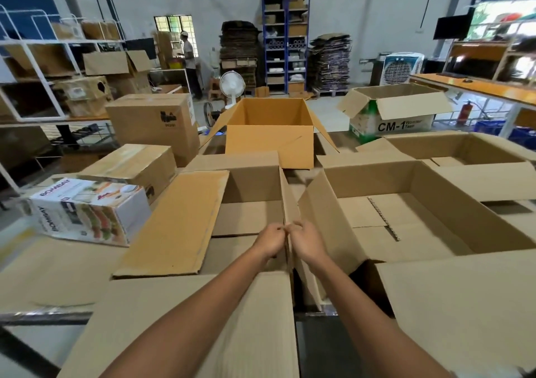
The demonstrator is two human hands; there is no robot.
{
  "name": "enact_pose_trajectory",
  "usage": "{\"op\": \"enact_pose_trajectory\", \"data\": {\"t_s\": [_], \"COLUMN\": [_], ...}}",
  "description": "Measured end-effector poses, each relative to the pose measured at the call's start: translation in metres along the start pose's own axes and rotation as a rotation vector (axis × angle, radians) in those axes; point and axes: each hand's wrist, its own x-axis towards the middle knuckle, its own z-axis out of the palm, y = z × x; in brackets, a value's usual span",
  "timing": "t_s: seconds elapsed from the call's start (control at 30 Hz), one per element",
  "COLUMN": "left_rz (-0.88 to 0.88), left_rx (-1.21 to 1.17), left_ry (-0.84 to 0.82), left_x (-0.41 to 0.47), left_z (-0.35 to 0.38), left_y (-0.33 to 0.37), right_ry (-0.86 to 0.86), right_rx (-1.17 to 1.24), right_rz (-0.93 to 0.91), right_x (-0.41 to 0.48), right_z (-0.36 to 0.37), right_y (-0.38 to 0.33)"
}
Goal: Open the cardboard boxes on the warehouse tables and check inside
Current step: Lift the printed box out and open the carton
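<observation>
A wide open brown cardboard box (377, 180) is seen at centre right of the frame, and a narrower open brown cardboard box (249, 183) at centre. The thin upright brown flap (285, 192) between them is pinched at its top edge by the curled fingers of the left hand (269, 240) and the right hand (307, 242). It should probably be folded outward slowly, so no cardboard is torn.

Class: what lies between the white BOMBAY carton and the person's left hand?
Head view: a brown cardboard flap, folded outward from the open box.
</observation>
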Motion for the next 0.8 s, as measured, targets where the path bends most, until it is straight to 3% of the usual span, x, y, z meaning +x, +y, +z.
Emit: {"op": "enact_pose_trajectory", "data": {"t_s": [0.17, 0.23, 0.3, 0.4, 0.6, 0.8], "left_rz": [0.180, 0.083, -0.111, -0.303, -0.012, 0.056], "left_rx": [0.734, 1.016, 1.138, 1.129, 0.904, 0.629], "left_ry": [0.242, 0.257, 0.152, -0.015, 0.118, 0.234], "left_x": [-0.012, -0.016, -0.022, -0.027, -0.054, -0.098], "left_z": [-0.062, -0.086, -0.106, -0.135, -0.221, -0.347], "left_y": [-0.015, -0.024, -0.036, -0.055, -0.021, 0.007], "right_ry": [0.110, 0.075, 0.023, -0.079, -0.323, -0.511], "right_rx": [-0.247, -0.293, -0.349, -0.429, -0.515, -0.552], "right_rz": [-0.207, -0.232, -0.221, -0.187, -0.264, -0.353], "right_x": [-0.025, -0.033, -0.038, -0.042, -0.052, -0.072], "right_z": [0.028, 0.049, 0.072, 0.107, 0.165, 0.218], "right_y": [-0.039, -0.049, -0.053, -0.055, -0.064, -0.087]}}
